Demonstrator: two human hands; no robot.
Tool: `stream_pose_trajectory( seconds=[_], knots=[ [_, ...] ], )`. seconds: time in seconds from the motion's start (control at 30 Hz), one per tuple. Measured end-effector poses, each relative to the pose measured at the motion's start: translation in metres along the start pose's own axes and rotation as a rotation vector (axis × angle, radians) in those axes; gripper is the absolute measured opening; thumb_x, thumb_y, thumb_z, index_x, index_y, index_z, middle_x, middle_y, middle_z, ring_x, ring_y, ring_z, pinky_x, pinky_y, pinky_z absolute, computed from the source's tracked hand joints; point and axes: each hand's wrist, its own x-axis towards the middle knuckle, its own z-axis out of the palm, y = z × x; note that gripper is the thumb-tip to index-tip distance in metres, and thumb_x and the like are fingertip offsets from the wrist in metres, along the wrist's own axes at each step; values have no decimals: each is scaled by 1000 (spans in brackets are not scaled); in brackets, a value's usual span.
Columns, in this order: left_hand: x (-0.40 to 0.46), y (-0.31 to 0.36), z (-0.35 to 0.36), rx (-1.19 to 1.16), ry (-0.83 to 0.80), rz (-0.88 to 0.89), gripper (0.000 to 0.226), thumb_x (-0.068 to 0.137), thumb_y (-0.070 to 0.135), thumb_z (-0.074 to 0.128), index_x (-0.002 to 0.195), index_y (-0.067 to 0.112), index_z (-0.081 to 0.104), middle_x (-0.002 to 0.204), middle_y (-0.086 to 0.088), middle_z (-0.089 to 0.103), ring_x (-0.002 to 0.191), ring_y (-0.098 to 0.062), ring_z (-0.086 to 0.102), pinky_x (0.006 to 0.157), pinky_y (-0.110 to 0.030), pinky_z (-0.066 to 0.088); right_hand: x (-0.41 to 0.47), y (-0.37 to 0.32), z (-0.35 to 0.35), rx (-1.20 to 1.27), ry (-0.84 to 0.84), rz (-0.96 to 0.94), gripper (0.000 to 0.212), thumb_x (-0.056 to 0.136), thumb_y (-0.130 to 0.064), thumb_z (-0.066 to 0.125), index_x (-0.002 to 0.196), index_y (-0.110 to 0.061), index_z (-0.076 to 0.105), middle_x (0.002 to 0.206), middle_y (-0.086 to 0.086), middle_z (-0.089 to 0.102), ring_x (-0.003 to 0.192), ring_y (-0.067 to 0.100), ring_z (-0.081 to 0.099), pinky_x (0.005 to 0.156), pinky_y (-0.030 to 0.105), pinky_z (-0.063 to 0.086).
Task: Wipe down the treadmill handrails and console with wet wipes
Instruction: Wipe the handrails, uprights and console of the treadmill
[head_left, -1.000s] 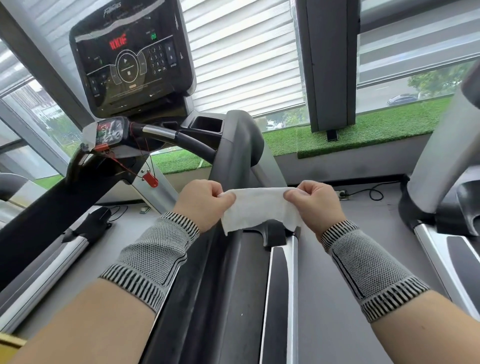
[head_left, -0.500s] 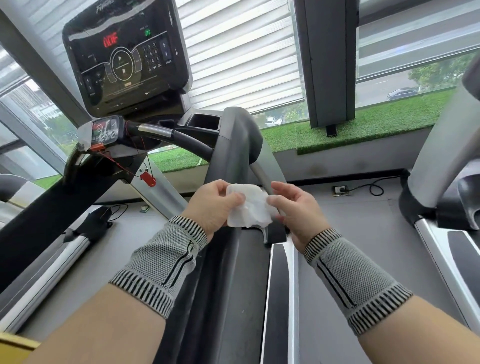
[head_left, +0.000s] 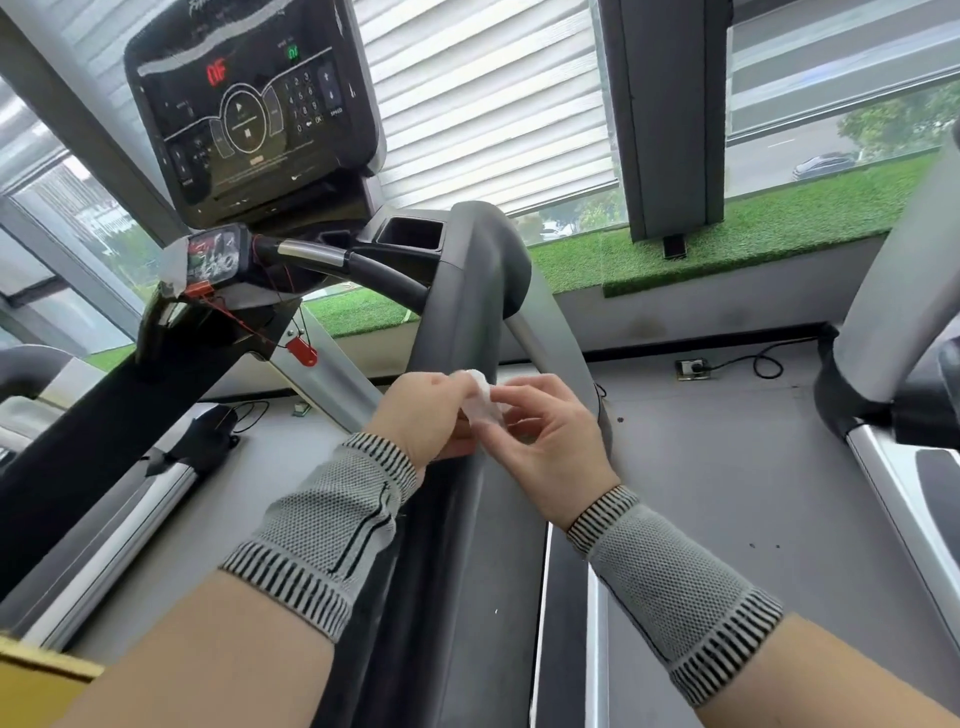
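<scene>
Head view gives me both hands meeting just above the right handrail (head_left: 462, 332), the thick dark bar that runs from under my wrists up to the bend beside the cup holder (head_left: 413, 234). The left hand (head_left: 426, 415) has its fingers curled round a small bunched wet wipe (head_left: 480, 397), and the right hand (head_left: 545, 441) pinches the wipe's near edge between thumb and fingertips, so both hands are grasping the same wad; neither is released. The wipe sits between the two hands, over the rail, and I cannot tell whether it touches the rail. I judge the step in hand to be folding the wipe into a pad before wiping. To do it well, I would keep the pad flat and broad enough to wrap partway round the bar, not a tight ball, which would only drag a narrow stripe. Then one hand should take it alone and stroke along the rail in long passes toward the bend. The console (head_left: 249, 104) stands up and to the left with lit red digits, so there I would press lightly to avoid triggering keys, and steer round the red safety clip (head_left: 301, 351) hanging on its cord below it.
</scene>
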Motion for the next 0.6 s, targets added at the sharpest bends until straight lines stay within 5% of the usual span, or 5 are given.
stream_pose_trajectory(
  seconds=[0.17, 0.3, 0.43, 0.6],
  knots=[
    [-5, -1, -8, 89, -75, -18, 24, 90, 4, 43, 79, 6, 64, 70, -5, 69, 62, -14, 65, 63, -25, 47, 3, 11, 12, -119, 126, -9, 9, 79, -9, 72, 85, -16, 72, 80, -10, 59, 63, 4, 56, 65, 12, 46],
    [5, -12, -28, 357, 81, 138, 24, 82, 4, 55, 76, 19, 74, 79, -6, 73, 70, -14, 63, 59, -25, 48, -5, 18, 22, -85, 140, 40, 10, 80, -8, 69, 81, -18, 67, 76, -3, 63, 68, 10, 58, 68, 23, 50],
    [11, -19, -41, 588, 291, 272, 16, 83, 11, 64, 90, 22, 72, 84, 7, 71, 79, -11, 65, 79, -25, 52, -37, 29, 40, -121, 110, -52, 14, 81, -7, 67, 91, -17, 70, 79, -7, 57, 66, 7, 53, 63, 15, 47],
    [17, -30, -45, 714, 342, 221, 30, 81, 14, 65, 110, 22, 69, 89, 1, 69, 93, -16, 63, 91, -31, 49, -54, 39, 63, -102, 88, -150, 19, 81, -6, 65, 96, -15, 73, 81, -2, 55, 64, 5, 53, 61, 17, 50]
  ],
)
